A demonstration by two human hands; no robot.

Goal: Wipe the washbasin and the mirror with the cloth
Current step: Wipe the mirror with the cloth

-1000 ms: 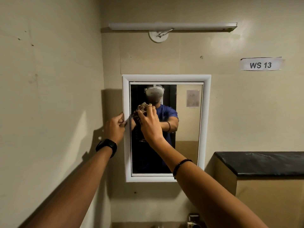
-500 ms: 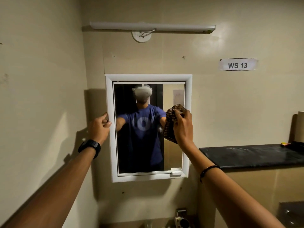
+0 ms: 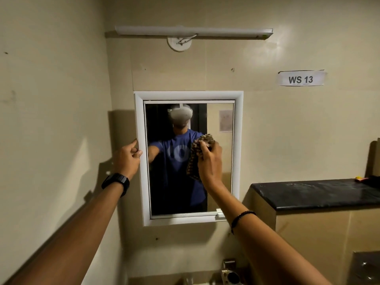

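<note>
- Since half a second ago, right hand (image 3: 209,161) and cloth (image 3: 198,155) have shifted leftward from the right-hand edge of the mirror (image 3: 220,161) toward the middle of the glass; left hand (image 3: 127,159) stays at the left side of the frame.
- Cloth: a bunched, dark brown piece with a small pale check pattern, pressed against the glass at mid-height, its lower end hanging below the fingers.
- Right hand: fingers curled closed around the cloth, back of the hand toward the camera; a dark beaded bracelet (image 3: 242,218) sits on the forearm.
- Left hand: thumb and forefinger pinched on the frame's left edge, the other fingers folded; a black watch (image 3: 116,183) is on the wrist.
- Mirror: upright rectangle in a white moulded frame, fixed to a beige wall; the glass reflects a person in a blue shirt wearing a pale headset.
- Paper label (image 3: 301,78), upper right of the mirror, reads "WS 13" in black capitals.
- Tube light fitting (image 3: 193,31) runs across the wall above the mirror.
- Black-topped desk (image 3: 316,194) stands to the right, below mirror mid-height.
- Washbasin: not identifiable; only metal fittings (image 3: 230,273) appear at the bottom edge.
</note>
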